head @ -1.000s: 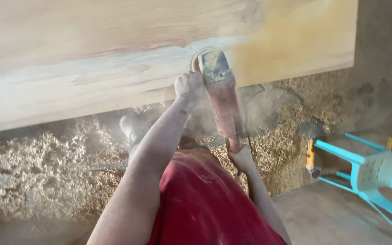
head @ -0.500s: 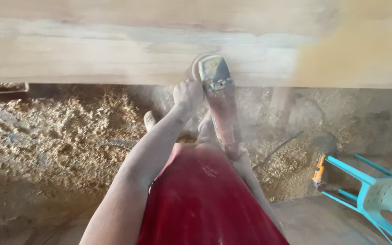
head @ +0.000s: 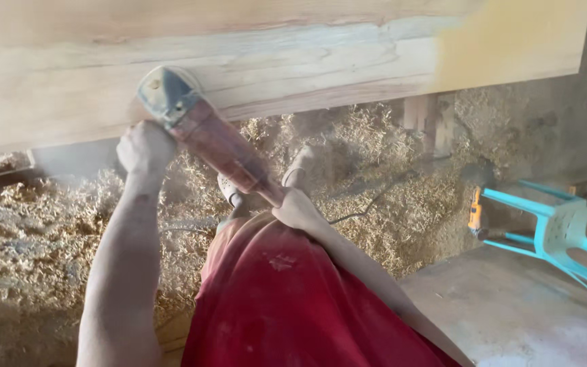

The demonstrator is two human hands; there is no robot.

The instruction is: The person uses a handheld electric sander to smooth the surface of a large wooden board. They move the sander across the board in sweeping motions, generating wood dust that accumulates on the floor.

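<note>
The left hand point(head: 145, 146) is closed in a fist just below the head of one reddish, dust-coated angle grinder point(head: 202, 132), gripping what seems to be a side handle, though the handle itself is hidden inside the fist. The right hand point(head: 298, 208) is clamped round the tail end of the same tool, lower and nearer the body. The two hands sit well apart, one at each end of the grinder, which slants between them from upper left to lower right. Its grey head presses against the face of one large pale wooden slab point(head: 293, 61), near the slab's lower edge and toward its left end.

Both bare forearms run down to a red, dusty garment point(head: 287, 299) at the bottom of the view. One sandalled foot point(head: 298, 163) shows just above the right hand.

Under the slab's lower edge the floor is heaped with wood shavings point(head: 28, 238), and a thin dark cable point(head: 375, 200) trails across them. At the right, the shavings give way to bare concrete floor point(head: 511, 312). There one turquoise plastic stool point(head: 558, 231) lies tipped on its side, and a small yellow-and-black tool point(head: 475, 211) rests just beside its legs. Fine dust hangs in the air near the slab.
</note>
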